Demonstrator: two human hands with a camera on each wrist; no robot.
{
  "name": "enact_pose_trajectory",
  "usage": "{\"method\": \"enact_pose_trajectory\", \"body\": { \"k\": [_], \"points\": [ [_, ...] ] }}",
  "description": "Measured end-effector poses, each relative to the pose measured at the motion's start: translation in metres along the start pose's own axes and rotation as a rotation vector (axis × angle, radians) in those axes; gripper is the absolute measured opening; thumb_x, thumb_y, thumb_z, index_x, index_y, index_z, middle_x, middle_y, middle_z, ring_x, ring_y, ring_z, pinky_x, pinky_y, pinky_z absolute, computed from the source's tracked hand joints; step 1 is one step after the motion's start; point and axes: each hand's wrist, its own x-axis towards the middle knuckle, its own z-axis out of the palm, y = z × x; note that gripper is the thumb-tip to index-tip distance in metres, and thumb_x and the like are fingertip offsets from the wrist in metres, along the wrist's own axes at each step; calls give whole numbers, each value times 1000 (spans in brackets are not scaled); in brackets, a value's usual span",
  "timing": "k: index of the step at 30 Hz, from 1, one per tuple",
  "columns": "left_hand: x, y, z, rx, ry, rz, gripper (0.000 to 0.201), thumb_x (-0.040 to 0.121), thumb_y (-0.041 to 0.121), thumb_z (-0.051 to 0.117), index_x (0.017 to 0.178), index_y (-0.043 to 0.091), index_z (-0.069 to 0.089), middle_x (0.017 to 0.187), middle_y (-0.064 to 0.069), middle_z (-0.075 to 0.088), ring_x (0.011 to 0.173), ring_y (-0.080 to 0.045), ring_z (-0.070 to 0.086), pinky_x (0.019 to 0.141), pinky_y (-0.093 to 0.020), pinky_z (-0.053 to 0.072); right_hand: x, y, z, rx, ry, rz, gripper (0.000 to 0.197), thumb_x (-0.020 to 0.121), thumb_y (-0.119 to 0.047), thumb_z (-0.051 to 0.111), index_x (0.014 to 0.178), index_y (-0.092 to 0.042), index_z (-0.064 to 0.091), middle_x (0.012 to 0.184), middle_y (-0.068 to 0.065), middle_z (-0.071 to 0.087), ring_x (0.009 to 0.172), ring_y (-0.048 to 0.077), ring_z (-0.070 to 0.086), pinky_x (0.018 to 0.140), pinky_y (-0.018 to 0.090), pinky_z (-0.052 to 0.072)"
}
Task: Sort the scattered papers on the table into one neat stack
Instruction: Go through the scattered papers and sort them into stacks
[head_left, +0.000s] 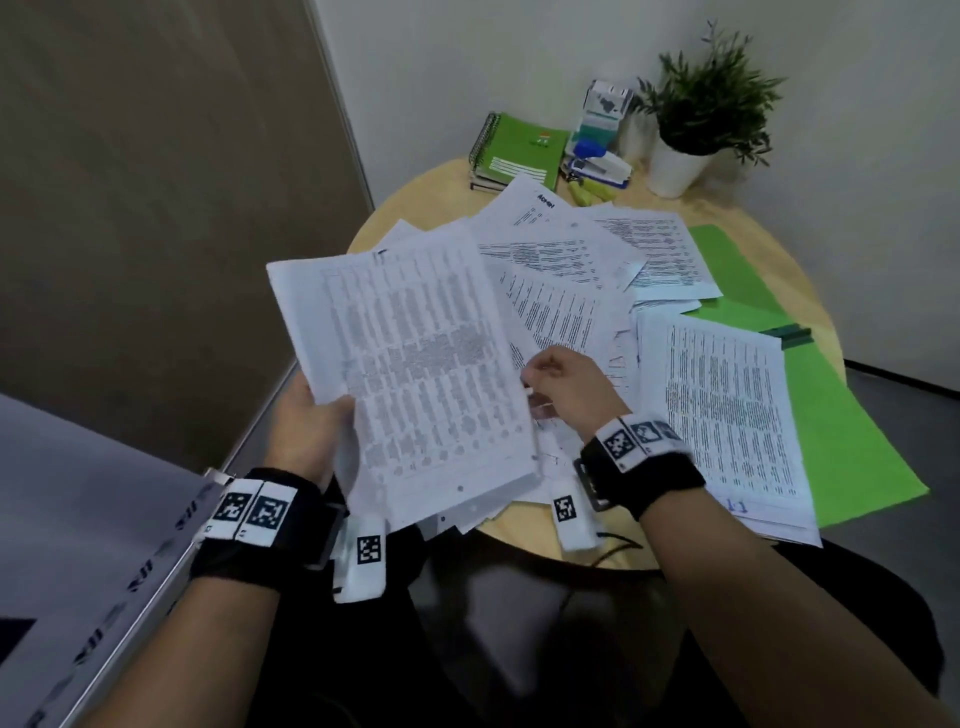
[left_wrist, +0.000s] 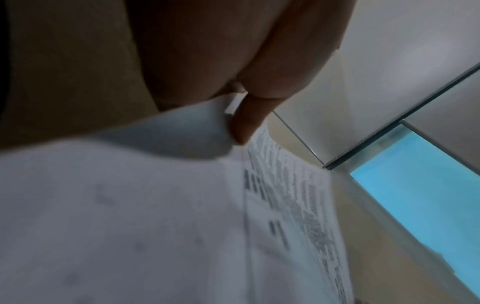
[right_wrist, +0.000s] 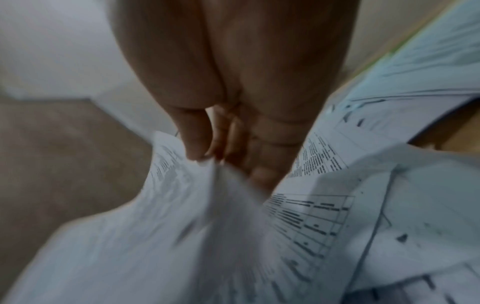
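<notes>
Printed white papers (head_left: 571, 270) lie scattered and overlapping across the round wooden table (head_left: 779, 291). My left hand (head_left: 311, 426) grips a bundle of sheets (head_left: 410, 364) by its left edge, lifted above the table's near left side; in the left wrist view a fingertip (left_wrist: 244, 127) presses on the sheets (left_wrist: 155, 205). My right hand (head_left: 561, 384) pinches the right edge of the same bundle; the right wrist view shows thumb and fingers (right_wrist: 205, 150) closed on the paper (right_wrist: 182, 226). Another pile of pages (head_left: 727, 415) lies at the right on a green folder (head_left: 841, 447).
At the table's back stand green spiral notebooks (head_left: 519, 150), a blue-white stapler (head_left: 602, 166), yellow highlighters (head_left: 587, 195), a small box (head_left: 602, 114) and a potted plant (head_left: 696, 119). A brown wall panel (head_left: 156, 208) is on the left, a grey surface (head_left: 78, 519) at lower left.
</notes>
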Motion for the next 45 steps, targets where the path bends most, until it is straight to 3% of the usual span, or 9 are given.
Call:
{"method": "enact_pose_trajectory", "body": {
  "k": [4,8,11,15,24,27,31,38,45],
  "points": [
    [24,-27,-35,1,76,-14,51,67,10,64,115,29,67,111,-6,72,107,-31,67,97,-59,48,33,-1,21,-585,183,103,63,83,-42,70,132,-11,46,132,8,49,118,26,49,94,39,45],
    [11,-12,-25,-68,56,-41,54,75,-1,59,124,20,63,118,-11,69,112,-32,64,101,-54,45,50,11,35,-899,156,223,94,71,-51,78,140,-9,30,143,14,34,132,33,32,101,49,37],
    [7,-8,-21,-114,32,-78,46,89,-14,48,125,12,60,119,-15,67,111,-33,63,99,-49,48,57,20,34,-800,177,237,78,75,-38,78,134,-10,36,134,14,45,124,33,45,98,49,43],
    [6,-10,-22,-147,-27,-103,40,92,-15,45,112,14,62,98,-4,75,86,-19,73,67,-30,58,44,15,17,-475,211,31,13,94,-9,52,108,-8,52,102,15,62,70,22,56,58,31,51],
    [10,-16,-17,-183,-140,-133,47,96,-12,38,121,23,59,107,4,74,97,-15,71,74,-31,58,-15,-10,-7,330,-92,-64,17,96,-1,48,96,-15,58,90,10,70,69,22,67,63,34,56],
    [9,-17,-12,-131,-137,-117,48,96,-10,42,132,20,54,119,-1,70,109,-20,67,88,-38,51,-25,-11,9,149,-205,-74,13,93,-8,56,101,-17,62,94,7,73,81,27,70,73,39,58],
    [7,-11,-7,-36,-26,-73,33,95,-6,51,112,21,61,101,1,73,92,-19,71,82,-38,53,-15,-2,2,-16,-39,8,7,94,-23,59,95,-16,59,83,-5,66,67,11,63,57,23,47],
    [2,-9,-1,21,44,-30,32,95,1,54,118,22,59,111,-5,70,101,-27,68,96,-50,51,30,36,-6,-588,324,403,97,71,-53,77,138,-2,29,138,20,38,124,37,44,98,47,43],
    [-6,-1,1,10,-23,-14,32,95,-4,52,109,23,63,107,-8,72,94,-26,70,86,-42,53,27,41,-16,-352,360,222,33,92,-14,60,121,-7,46,100,14,54,84,25,55,55,22,37]
  ]
}}
